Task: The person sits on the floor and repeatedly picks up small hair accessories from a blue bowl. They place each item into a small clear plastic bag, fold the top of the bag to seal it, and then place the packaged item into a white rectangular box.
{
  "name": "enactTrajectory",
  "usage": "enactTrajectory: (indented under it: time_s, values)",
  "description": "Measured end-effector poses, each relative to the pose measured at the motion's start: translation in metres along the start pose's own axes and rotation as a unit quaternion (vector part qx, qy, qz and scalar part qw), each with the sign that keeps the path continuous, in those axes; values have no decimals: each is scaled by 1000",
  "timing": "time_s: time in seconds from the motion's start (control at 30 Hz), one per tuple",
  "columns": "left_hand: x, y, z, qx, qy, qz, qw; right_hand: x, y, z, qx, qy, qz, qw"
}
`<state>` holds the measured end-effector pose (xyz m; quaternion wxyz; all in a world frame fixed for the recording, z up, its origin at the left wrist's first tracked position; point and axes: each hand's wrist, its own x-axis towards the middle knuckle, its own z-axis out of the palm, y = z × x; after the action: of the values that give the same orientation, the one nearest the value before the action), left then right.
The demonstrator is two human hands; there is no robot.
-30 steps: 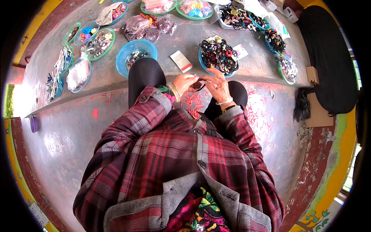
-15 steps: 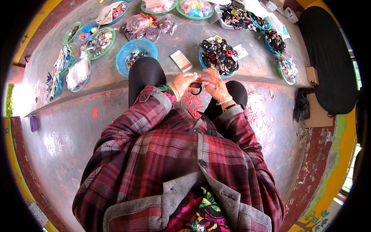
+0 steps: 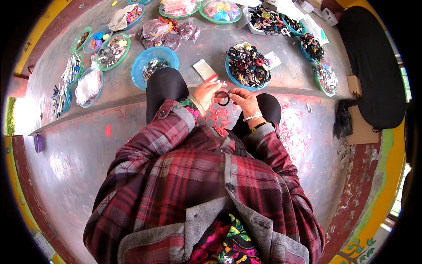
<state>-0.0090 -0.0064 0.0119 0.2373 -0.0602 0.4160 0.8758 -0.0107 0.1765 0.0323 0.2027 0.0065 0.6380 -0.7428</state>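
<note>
A black hair tie (image 3: pixel 227 104) hangs as an open loop between my two hands, in front of my knees. My left hand (image 3: pixel 205 96) is closed, its thumb and fingers pinching the loop's left side. From the other side, the fingertips of my right hand (image 3: pixel 247 102) pinch the same loop. Something small and white (image 3: pixel 224 83) shows by the left fingertips; its kind is too small to make out. Just beyond my hands, a blue basin (image 3: pixel 228 75) is heaped with dark hair ties (image 3: pixel 248 64), some with coloured pieces. A shallow white box with a red end (image 3: pixel 205 70) lies beside it.
A blue basin (image 3: pixel 137 66) with small dark pieces stands by my left knee. Baskets of beads, white sticks and packets line the raised ledge (image 3: pixel 193 44). Red scraps (image 3: pixel 290 127) litter the floor. At right are a black bag (image 3: pixel 343 121) and cardboard (image 3: pixel 364 125).
My right hand has drawn its spread fingers together into a pinch on the hair tie and come slightly lower. The loop now faces up more openly. My left hand has barely shifted.
</note>
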Motion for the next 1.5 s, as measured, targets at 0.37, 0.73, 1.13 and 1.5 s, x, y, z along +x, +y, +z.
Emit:
enactTrajectory:
  time_s: [0.37, 0.73, 1.13, 1.5]
  values:
    - [-8, 6, 13, -9, -8, -9, 1000, 3, 4, -1, -47, 52, -29, 997]
    - [-8, 1, 11, 45, 32, -50, 997, 1, -2, -4, 36, 67, 47, 996]
    - [-4, -6, 1, 41, 29, -43, 998, 4, 6, -5, 42, 90, 32, 995]
    - [-4, -2, 1, -23, 21, -19, 999, 2, 4, -4, 23, 66, 58, 996]
